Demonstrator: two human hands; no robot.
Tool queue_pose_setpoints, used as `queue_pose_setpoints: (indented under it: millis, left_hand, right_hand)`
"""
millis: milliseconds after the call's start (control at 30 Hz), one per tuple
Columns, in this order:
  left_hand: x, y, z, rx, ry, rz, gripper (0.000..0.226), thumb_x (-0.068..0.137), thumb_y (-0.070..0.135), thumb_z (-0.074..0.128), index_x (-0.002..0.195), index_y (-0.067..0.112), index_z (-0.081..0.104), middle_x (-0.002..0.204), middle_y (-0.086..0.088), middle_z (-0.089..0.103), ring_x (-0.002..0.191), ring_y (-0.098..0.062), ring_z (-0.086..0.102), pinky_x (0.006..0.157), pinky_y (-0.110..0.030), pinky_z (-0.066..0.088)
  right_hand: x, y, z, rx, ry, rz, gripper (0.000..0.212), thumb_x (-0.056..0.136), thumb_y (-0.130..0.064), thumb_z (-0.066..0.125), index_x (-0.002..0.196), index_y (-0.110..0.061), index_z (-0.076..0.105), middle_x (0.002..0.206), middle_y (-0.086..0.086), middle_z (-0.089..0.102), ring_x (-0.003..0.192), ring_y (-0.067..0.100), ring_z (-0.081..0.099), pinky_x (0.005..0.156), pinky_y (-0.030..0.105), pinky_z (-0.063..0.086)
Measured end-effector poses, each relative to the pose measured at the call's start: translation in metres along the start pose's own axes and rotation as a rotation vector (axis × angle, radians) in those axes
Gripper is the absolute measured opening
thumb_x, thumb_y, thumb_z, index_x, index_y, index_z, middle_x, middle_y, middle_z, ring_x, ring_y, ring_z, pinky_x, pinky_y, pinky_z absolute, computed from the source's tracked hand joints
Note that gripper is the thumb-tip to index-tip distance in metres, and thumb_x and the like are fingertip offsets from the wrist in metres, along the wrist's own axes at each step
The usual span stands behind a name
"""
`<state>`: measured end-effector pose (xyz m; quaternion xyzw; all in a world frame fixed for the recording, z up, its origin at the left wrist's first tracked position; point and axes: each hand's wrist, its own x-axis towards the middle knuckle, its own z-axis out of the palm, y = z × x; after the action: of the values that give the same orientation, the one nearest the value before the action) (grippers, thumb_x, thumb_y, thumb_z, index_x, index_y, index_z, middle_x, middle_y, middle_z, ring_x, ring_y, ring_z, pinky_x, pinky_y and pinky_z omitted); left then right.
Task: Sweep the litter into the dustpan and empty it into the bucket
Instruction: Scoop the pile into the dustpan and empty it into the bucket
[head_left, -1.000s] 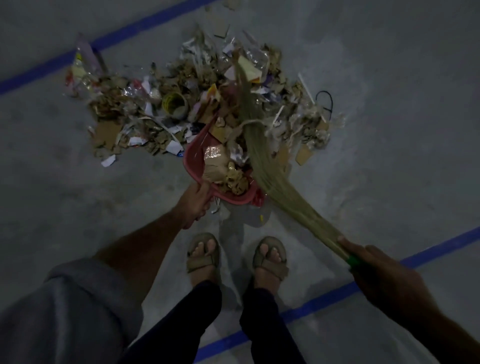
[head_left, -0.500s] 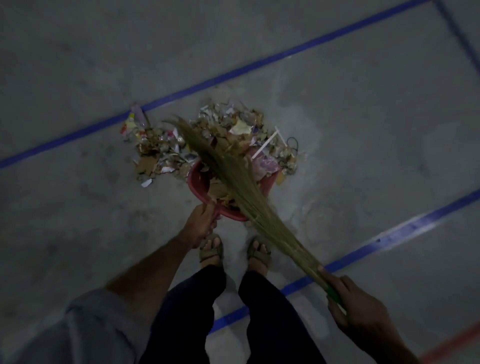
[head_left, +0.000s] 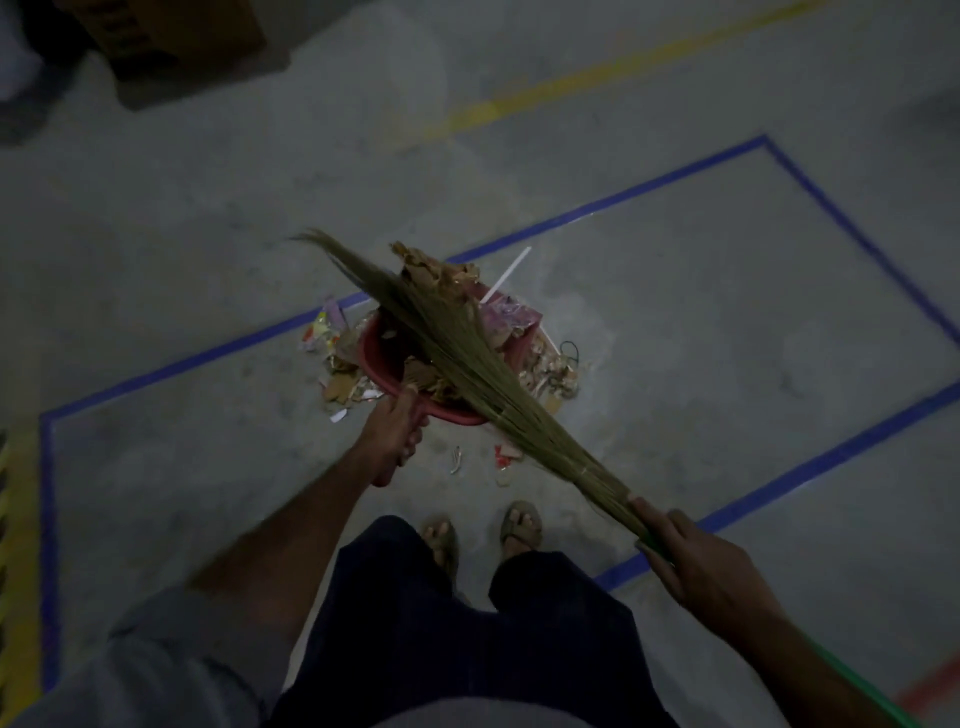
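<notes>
The left hand (head_left: 396, 435) gripped the handle of the red dustpan (head_left: 384, 358), heaped with litter (head_left: 435, 274), while the right hand (head_left: 698, 564) clutched the broom (head_left: 462, 358) lying across the dustpan, scraps (head_left: 550, 371) strewn beside it, a box (head_left: 171, 31) well beyond.

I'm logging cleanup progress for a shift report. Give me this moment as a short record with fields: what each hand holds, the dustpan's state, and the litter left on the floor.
left hand: left hand grips the handle of the red dustpan
right hand: right hand grips the grass broom near its green handle
broom: bristles lie across the dustpan's load
dustpan: heaped with litter, cardboard scraps on top
floor litter: wrappers and paper bits left of the pan, more scraps on the right and near the feet
bucket: not in view
</notes>
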<state>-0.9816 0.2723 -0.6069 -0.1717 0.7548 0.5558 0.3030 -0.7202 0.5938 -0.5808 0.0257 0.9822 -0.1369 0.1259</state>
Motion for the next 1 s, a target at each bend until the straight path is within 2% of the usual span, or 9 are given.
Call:
queue_pose_setpoints:
  millis: [67, 233, 333, 433, 600, 767, 1000]
  left_hand:
    - [-0.013, 0.003, -0.009, -0.01, 0.009, 0.02, 0.056, 0.103, 0.055, 0.036, 0.085, 0.005, 0.055, 0.047, 0.0, 0.04, 0.038, -0.013, 0.03, 0.042, -0.021, 0.021]
    - [-0.048, 0.003, -0.036, -0.018, -0.014, 0.096, 0.057, 0.103, 0.051, 0.036, 0.086, 0.001, 0.059, 0.046, -0.002, 0.039, 0.035, -0.015, 0.031, 0.044, -0.021, 0.023]
    - [-0.068, -0.009, -0.056, 0.011, -0.041, 0.115, 0.057, 0.103, 0.05, 0.036, 0.08, 0.002, 0.058, 0.049, -0.005, 0.04, 0.034, -0.015, 0.031, 0.045, -0.021, 0.023]
    - [-0.092, -0.027, -0.074, 0.039, -0.087, 0.101, 0.058, 0.103, 0.05, 0.038, 0.08, 0.002, 0.058, 0.045, -0.001, 0.039, 0.033, -0.014, 0.031, 0.041, -0.018, 0.023]
    - [-0.14, -0.062, -0.085, 0.125, -0.167, 0.104, 0.057, 0.103, 0.051, 0.038, 0.079, 0.003, 0.057, 0.046, -0.001, 0.039, 0.034, -0.013, 0.03, 0.043, -0.018, 0.022]
    - [-0.203, -0.083, -0.063, 0.227, -0.315, 0.165, 0.056, 0.104, 0.049, 0.035, 0.079, 0.003, 0.056, 0.049, -0.002, 0.038, 0.036, -0.013, 0.029, 0.044, -0.019, 0.021]
    - [-0.29, -0.122, 0.015, 0.373, -0.504, 0.217, 0.058, 0.104, 0.052, 0.035, 0.081, 0.003, 0.057, 0.053, -0.003, 0.039, 0.04, -0.014, 0.029, 0.043, -0.02, 0.022]
  right_hand:
    - [-0.009, -0.01, -0.005, -0.013, 0.022, -0.022, 0.079, 0.09, -0.033, 0.069, 0.154, -0.029, 0.024, 0.091, 0.0, 0.055, 0.045, 0.019, 0.048, 0.033, 0.036, 0.041]
    - [-0.042, -0.045, -0.003, -0.024, 0.067, -0.012, 0.081, 0.092, -0.033, 0.066, 0.156, -0.032, 0.017, 0.095, -0.001, 0.055, 0.047, 0.016, 0.047, 0.036, 0.033, 0.041]
    - [-0.071, -0.074, 0.006, -0.024, 0.102, 0.018, 0.072, 0.096, -0.043, 0.053, 0.155, -0.039, 0.012, 0.097, -0.002, 0.056, 0.05, 0.016, 0.05, 0.039, 0.033, 0.045]
    - [-0.111, -0.108, 0.023, -0.025, 0.137, 0.052, 0.063, 0.097, -0.052, 0.037, 0.155, -0.038, 0.016, 0.098, -0.001, 0.057, 0.053, 0.019, 0.054, 0.04, 0.038, 0.048]
    - [-0.203, -0.165, 0.058, -0.014, 0.149, 0.156, 0.063, 0.098, -0.053, 0.039, 0.157, -0.038, 0.02, 0.098, -0.002, 0.057, 0.056, 0.018, 0.054, 0.042, 0.033, 0.047]
    - [-0.307, -0.208, 0.081, 0.049, 0.186, 0.337, 0.061, 0.097, -0.055, 0.04, 0.155, -0.039, 0.026, 0.095, -0.003, 0.056, 0.052, 0.018, 0.054, 0.04, 0.033, 0.046]
    - [-0.446, -0.219, 0.105, 0.104, 0.297, 0.505, 0.063, 0.095, -0.048, 0.047, 0.154, -0.033, 0.032, 0.092, -0.004, 0.055, 0.05, 0.013, 0.049, 0.042, 0.025, 0.04]
